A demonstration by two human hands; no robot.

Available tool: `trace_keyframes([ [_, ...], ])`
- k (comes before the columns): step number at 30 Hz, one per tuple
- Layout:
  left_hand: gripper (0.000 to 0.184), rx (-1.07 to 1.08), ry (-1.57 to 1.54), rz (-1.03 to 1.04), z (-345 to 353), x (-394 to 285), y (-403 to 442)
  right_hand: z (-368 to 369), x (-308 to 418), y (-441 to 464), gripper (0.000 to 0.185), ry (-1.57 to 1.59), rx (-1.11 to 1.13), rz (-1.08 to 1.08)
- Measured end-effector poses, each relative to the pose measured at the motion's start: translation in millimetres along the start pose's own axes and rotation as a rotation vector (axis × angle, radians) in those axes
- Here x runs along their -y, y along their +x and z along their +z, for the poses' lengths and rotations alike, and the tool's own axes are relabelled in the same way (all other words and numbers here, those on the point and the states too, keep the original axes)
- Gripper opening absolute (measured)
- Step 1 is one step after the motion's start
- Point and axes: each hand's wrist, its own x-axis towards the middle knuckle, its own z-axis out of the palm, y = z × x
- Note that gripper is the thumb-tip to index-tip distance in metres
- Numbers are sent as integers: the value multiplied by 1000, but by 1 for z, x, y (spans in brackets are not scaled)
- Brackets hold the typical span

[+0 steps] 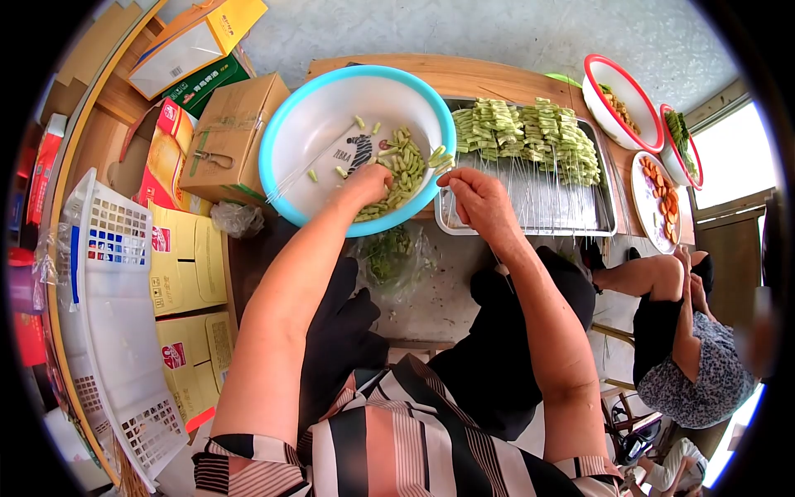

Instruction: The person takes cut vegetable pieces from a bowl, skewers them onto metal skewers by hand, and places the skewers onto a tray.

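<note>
There are two hands of the person. The left hand is inside one large white plastic basin with turquoise rim, at the far middle. Its fingers are bent and partly closed, with the tips at the short green vegetable pieces; I cannot tell if it grips one of them. These pieces are too many to count, mostly heaped at the right of the basin, and four lie apart toward the left and far part. A few thin pale sticks lean over the left rim.

The right hand is nearly closed, just beside the right rim. Thumb and forefinger pinch one thin skewer with several green pieces, which stand at the fingertips.

To the right is one rectangular silver metal tray on the brown wooden table. It carries many filled green skewers, packed close, not countable, with sticks pointing to the near side. More to the right are two white basins with red rims and one white oval plate with orange slices.

At the left are one brown cardboard box and two yellow boxes. One other person sits at the right.
</note>
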Motion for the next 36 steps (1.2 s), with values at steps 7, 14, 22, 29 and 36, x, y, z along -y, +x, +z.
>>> trace_keyframes([
  [7,19,-79,-169,-50,-19,-13,-3,0,-2,2,22,-6,10,0],
  [14,22,-144,-1370,-43,-59,-31,-14,7,-6,3,21,-77,-17,3],
  [22,20,-76,-1602,-65,-64,-29,-14,16,-21,7,21,-113,-15,-72],
  [29,16,-97,-1624,-23,-66,-34,-17,17,-12,6,22,-123,-3,-45],
  [36,11,-120,-1626,-4,-68,-38,-19,18,-14,7,22,-124,-18,-61],
])
